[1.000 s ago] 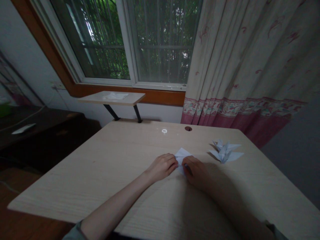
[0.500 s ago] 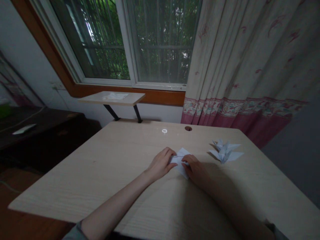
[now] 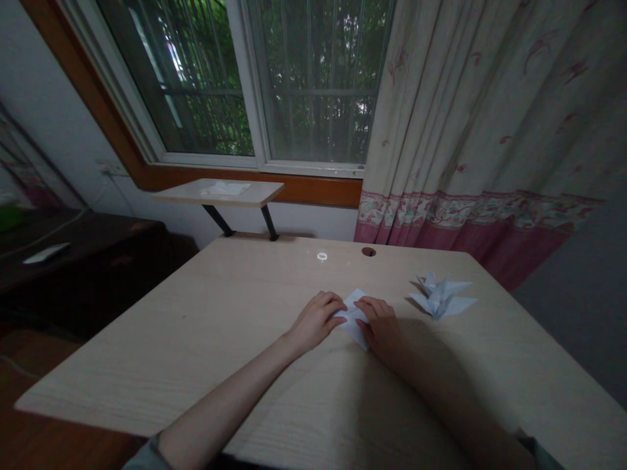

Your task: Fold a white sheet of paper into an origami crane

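A piece of folded white paper (image 3: 353, 318) lies on the desk between my two hands, one corner pointing away from me and another toward me. My left hand (image 3: 318, 320) grips its left edge, fingers bent and thumb below them. From the right, my right hand (image 3: 385, 324) holds the other edge, with curled fingers on the upper part and the thumb lower down. The fingers cover both sides of the paper, so its finer creases cannot be made out. To the right of my right hand sit folded paper cranes (image 3: 441, 300), close together with their wings spread.
The pale wooden desk (image 3: 220, 313) has a round cable hole (image 3: 369, 252) and a small white ring (image 3: 322, 256) near its back edge. A raised shelf (image 3: 264, 192) at the back left bears white paper (image 3: 225, 188). A patterned curtain (image 3: 441, 130) hangs behind.
My right hand's fingers have shifted slightly up and left over the paper's upper part. My left hand has barely moved, and the cranes are where they were.
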A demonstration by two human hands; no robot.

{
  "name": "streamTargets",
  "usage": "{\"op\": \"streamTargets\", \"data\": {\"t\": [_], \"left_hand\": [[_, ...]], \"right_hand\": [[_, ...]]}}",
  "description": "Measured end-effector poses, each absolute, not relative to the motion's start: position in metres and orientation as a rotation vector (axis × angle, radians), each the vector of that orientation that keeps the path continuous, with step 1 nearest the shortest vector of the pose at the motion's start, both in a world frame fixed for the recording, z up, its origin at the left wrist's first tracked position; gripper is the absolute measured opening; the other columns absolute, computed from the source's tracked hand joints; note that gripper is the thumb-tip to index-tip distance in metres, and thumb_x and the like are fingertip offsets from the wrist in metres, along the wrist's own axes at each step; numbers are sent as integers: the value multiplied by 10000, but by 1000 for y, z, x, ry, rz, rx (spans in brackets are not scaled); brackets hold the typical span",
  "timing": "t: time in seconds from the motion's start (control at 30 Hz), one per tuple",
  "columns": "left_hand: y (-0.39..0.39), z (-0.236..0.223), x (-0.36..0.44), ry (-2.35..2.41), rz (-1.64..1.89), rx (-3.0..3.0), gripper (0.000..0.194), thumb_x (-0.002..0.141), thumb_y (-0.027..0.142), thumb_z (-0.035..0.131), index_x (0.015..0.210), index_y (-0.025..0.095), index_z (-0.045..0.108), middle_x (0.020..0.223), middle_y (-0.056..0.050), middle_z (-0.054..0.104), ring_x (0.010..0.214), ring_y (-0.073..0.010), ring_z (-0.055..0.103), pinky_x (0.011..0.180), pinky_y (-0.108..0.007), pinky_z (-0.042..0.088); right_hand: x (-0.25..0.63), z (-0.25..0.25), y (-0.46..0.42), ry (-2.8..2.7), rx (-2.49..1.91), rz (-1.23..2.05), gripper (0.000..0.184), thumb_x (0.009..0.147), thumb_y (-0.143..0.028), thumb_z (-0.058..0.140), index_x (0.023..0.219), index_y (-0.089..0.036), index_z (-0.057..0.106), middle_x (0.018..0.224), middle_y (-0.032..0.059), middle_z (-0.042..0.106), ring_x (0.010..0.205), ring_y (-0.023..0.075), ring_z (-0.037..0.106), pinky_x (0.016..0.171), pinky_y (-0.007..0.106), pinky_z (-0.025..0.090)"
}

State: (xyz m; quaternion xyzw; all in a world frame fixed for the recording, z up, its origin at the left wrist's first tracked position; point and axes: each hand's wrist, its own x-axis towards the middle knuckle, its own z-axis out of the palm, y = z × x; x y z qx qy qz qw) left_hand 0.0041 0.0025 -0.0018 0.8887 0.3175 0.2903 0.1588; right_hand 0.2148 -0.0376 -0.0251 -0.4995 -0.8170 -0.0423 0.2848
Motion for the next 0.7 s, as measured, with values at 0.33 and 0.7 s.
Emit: {"op": "streamTargets", "data": {"t": [0.33, 0.7], "left_hand": [[5, -7, 5, 819, 847, 2513, 198, 944, 253, 503, 1053, 194, 657, 1072, -68, 623, 1037, -190, 533, 934, -336, 452], [10, -9, -1, 739, 790, 2583, 245, 952, 205, 480, 1107, 238, 667, 1120, -56, 637, 1068, -185, 543, 940, -347, 462]], "right_hand": [[219, -29, -39, -2319, -1349, -73, 417, 872, -60, 427, 1224, -212, 593, 1247, 104, 603, 1154, 240, 534, 996, 464, 421], [220, -22, -39, -2328, -1406, 39, 524, 796, 27, 385, 1237, -173, 586, 1269, 106, 585, 1160, 236, 498, 1000, 449, 410]]}}
